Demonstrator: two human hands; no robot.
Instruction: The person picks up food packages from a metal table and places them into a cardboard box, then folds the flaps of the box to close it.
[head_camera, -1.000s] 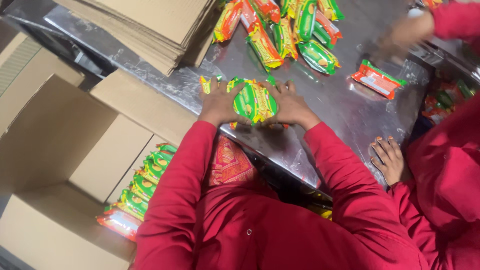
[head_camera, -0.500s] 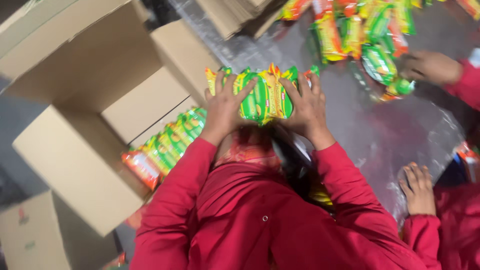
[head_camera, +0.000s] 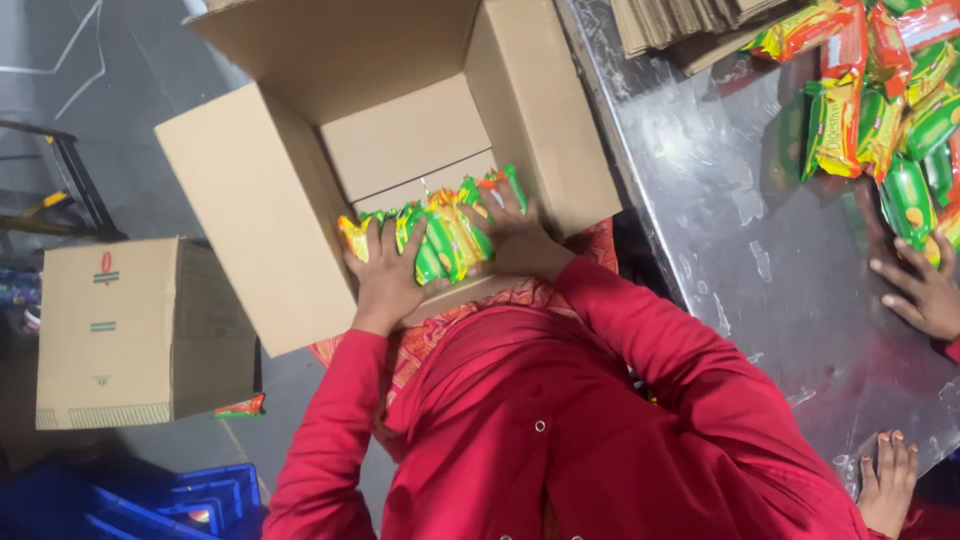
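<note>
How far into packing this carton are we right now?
Early, by the look of it. Both hands, left hand and right hand, press a row of green packets into the open carton, whose far side looks unfilled. Many loose packets wait on the steel table.

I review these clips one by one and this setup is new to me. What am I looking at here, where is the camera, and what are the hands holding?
No machine: a person in red sleeves works bare-handed, filmed by a camera on their head looking down. The left hand and right hand press a row of green and orange snack packets between them inside an open cardboard box. At right, a steel table carries more packets and flat cardboard. Other people's hands rest there. A closed box stands at left.
</note>
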